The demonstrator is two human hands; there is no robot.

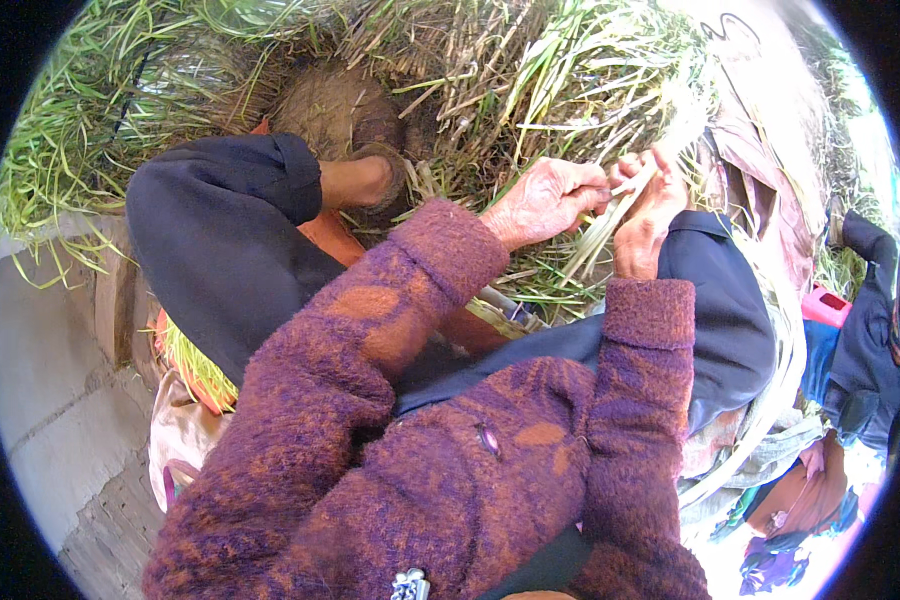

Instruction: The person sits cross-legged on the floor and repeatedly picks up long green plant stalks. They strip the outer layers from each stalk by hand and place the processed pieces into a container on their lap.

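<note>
My left hand [544, 199] pinches the end of pale, flat plant strands [598, 234] between thumb and fingers. Close beside it on the right, my right hand [649, 214] is closed around the same strands, a little above my right knee. Loose strand ends hang below the two hands. Green and yellowish long-leaved grass [585, 82] lies just beyond them. A long pale strip [784, 360], seemingly of plant fibre, curves down past my right knee.
Heaped green grass [67, 142] fills the upper left. A brown rounded object [322, 109] sits beyond my left foot. Concrete blocks [52, 330] stand at left, near a light cloth bag [180, 435]. Another person's dark-clothed leg [862, 360] and a pink object [825, 306] are at right.
</note>
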